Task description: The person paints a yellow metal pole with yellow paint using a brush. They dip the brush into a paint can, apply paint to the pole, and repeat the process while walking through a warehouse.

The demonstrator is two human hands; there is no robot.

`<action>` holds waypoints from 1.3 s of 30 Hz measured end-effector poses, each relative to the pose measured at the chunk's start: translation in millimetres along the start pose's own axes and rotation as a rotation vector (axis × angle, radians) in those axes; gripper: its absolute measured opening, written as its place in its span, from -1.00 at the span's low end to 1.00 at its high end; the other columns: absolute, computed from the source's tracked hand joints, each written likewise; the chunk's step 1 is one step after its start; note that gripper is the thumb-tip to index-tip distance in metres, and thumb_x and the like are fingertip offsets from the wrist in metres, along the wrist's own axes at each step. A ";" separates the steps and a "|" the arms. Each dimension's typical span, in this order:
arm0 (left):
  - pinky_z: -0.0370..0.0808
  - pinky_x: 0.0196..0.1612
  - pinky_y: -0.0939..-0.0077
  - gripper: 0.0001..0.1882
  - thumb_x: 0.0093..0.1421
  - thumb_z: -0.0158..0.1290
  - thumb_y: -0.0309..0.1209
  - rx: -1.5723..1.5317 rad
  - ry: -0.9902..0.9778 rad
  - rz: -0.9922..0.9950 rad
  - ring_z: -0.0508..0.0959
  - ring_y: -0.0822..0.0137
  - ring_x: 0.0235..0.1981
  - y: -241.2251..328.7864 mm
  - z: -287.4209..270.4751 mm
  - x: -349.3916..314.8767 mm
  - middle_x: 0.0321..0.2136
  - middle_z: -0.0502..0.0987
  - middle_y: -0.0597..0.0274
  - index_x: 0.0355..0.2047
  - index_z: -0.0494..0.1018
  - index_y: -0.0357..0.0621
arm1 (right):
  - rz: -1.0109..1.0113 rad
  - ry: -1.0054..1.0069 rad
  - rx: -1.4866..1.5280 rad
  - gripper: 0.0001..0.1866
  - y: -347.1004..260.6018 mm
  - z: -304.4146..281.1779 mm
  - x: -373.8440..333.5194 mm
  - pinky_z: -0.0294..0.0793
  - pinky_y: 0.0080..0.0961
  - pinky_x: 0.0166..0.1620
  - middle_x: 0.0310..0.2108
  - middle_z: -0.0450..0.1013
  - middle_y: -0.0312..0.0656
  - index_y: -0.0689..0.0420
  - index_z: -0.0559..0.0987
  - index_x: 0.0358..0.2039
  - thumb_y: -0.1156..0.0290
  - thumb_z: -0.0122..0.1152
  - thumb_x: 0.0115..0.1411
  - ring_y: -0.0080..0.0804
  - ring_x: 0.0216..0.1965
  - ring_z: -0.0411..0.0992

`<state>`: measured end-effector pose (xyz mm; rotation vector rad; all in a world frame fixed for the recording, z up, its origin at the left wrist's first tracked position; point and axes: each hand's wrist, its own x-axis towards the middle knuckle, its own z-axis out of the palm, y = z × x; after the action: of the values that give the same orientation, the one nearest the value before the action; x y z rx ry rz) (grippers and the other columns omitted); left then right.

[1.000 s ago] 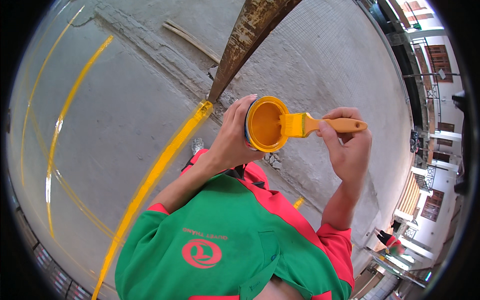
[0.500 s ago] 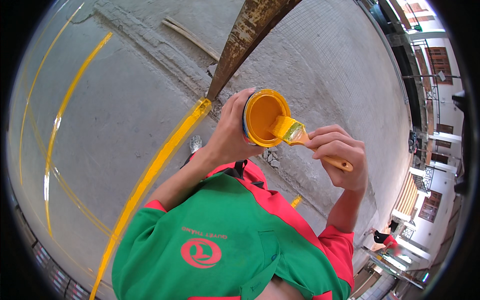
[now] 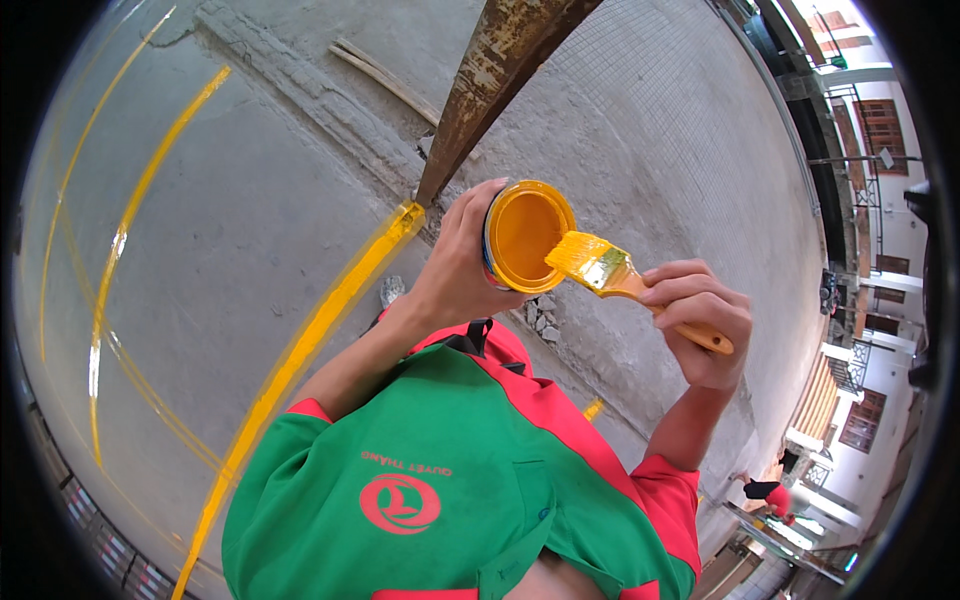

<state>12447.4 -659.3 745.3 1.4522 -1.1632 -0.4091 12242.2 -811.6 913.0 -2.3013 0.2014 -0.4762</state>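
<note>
Head view: a can (image 3: 503, 250) of yellow paint is held in front of the body by the left hand (image 3: 455, 250), which is wrapped around its left side. A brush (image 3: 620, 270) is gripped by its handle in the curled right hand (image 3: 705, 310), the yellow-coated bristles being set over the can's right edge. Beyond the left hand, the far floor (image 3: 650, 130) is partly blocked by a rusty post (image 3: 490, 90). Sticks (image 3: 385, 80) are seen left of it, rubble (image 3: 545, 322) near the can, and a yellow stripe (image 3: 320, 325) at left.

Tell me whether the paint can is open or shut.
Open: the paint can has an uncovered mouth, with yellow paint visible inside.
</note>
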 end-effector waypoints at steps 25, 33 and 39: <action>0.32 0.32 0.13 0.15 -0.24 0.56 -0.37 0.066 -0.002 0.021 0.33 -0.06 0.30 1.2 7.0 1.9 0.25 0.30 -0.08 0.33 0.14 -0.25 | 0.089 0.185 0.132 -0.74 29.1 19.7 -27.7 0.63 -0.35 -0.10 -0.29 0.66 -0.06 0.21 0.59 -0.37 0.76 0.36 -0.10 -0.12 -0.15 0.64; 0.28 0.34 0.08 0.19 -0.21 0.53 -0.35 0.082 -0.001 0.023 0.29 -0.13 0.29 -0.7 5.9 -0.2 0.26 0.26 -0.13 0.37 0.06 -0.26 | 0.153 0.293 0.277 -0.82 40.1 20.0 -46.6 0.60 -0.40 -0.06 -0.16 0.62 0.07 0.21 0.55 -0.33 0.66 0.32 0.03 -0.17 -0.11 0.63; 0.28 0.34 0.08 0.18 -0.22 0.55 -0.34 0.087 0.000 -0.021 0.29 -0.11 0.30 0.5 2.5 0.3 0.26 0.26 -0.13 0.35 0.08 -0.26 | 0.283 0.376 0.477 -0.76 43.0 27.7 -58.8 0.62 -0.48 -0.18 -0.13 0.60 0.10 0.30 0.58 -0.17 0.37 0.23 0.28 -0.25 -0.16 0.64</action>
<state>12445.3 -660.8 745.2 1.5410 -1.1786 -0.3769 12199.3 -806.5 848.2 -1.6734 0.5290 -0.7197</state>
